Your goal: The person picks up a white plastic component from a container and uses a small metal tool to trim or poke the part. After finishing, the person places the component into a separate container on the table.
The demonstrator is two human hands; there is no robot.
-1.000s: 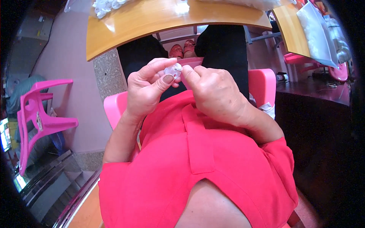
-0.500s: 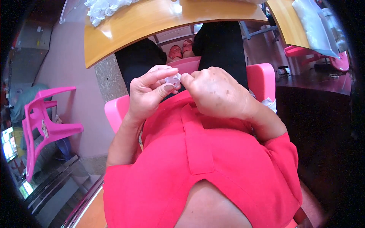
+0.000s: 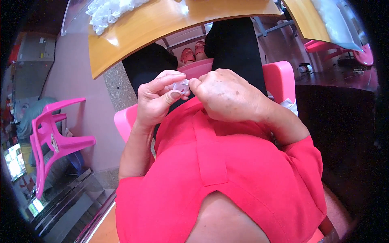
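My left hand (image 3: 156, 97) pinches a small whitish, translucent piece (image 3: 182, 86) between thumb and fingers, above my lap. Its exact kind cannot be made out. Close against the piece's right side is my right hand (image 3: 229, 95), back turned up and fingers curled in; thumb and fingertip come together by the piece. Whatever those fingertips grip is too small or hidden to name. On the wooden table (image 3: 178, 27) ahead lies a heap of similar small white pieces (image 3: 107, 16) at the far left.
I sit in a pink plastic chair (image 3: 279, 81), legs under the table. Another pink chair (image 3: 56, 141) stands to the left. A clear plastic bag of white material (image 3: 332, 24) rests on a wooden surface at the far right. A dark cabinet (image 3: 336, 121) is close on my right.
The view has shifted slightly. Both hands keep nearly the same places, and the small whitish piece appears turned a little in the left fingers.
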